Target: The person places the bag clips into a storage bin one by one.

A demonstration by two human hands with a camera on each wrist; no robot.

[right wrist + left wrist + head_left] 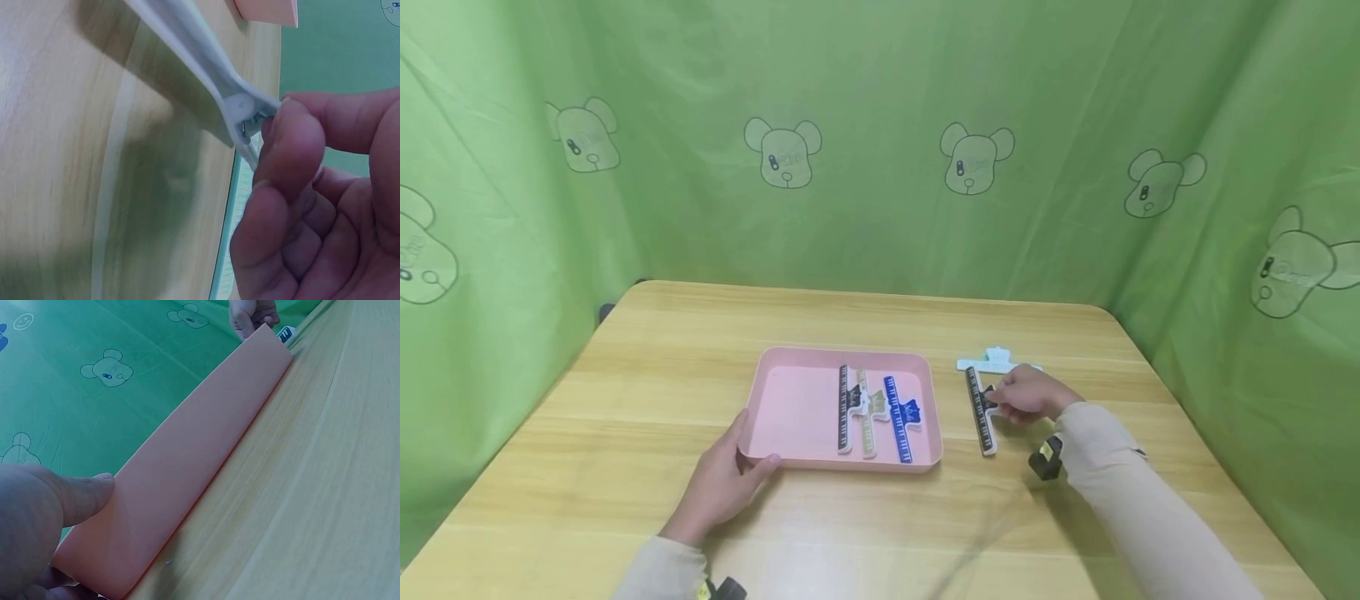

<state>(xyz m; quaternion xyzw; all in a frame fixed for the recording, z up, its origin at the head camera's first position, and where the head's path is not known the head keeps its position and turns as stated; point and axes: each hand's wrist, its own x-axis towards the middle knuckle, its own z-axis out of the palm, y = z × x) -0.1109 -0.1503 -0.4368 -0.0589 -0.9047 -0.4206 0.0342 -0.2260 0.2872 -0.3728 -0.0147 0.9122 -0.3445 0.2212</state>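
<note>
In the head view, my right hand [1028, 395] pinches the handle of a long black clip [981, 410] with a piano-key pattern, right of the tray. The right wrist view shows this clip's white side [194, 53], its handle end between thumb and fingers. My left hand [721, 482] grips the near left corner of a pink tray [797, 463], thumb along the front wall. Three similar clips lie side by side in the tray: a black one [843, 417], a beige one [868, 433] and a blue one [898, 425].
A light blue clip [997, 363] lies on the wooden table [647, 383] just beyond my right hand. Green curtains [880, 242] printed with mouse faces stand behind the table and at both sides.
</note>
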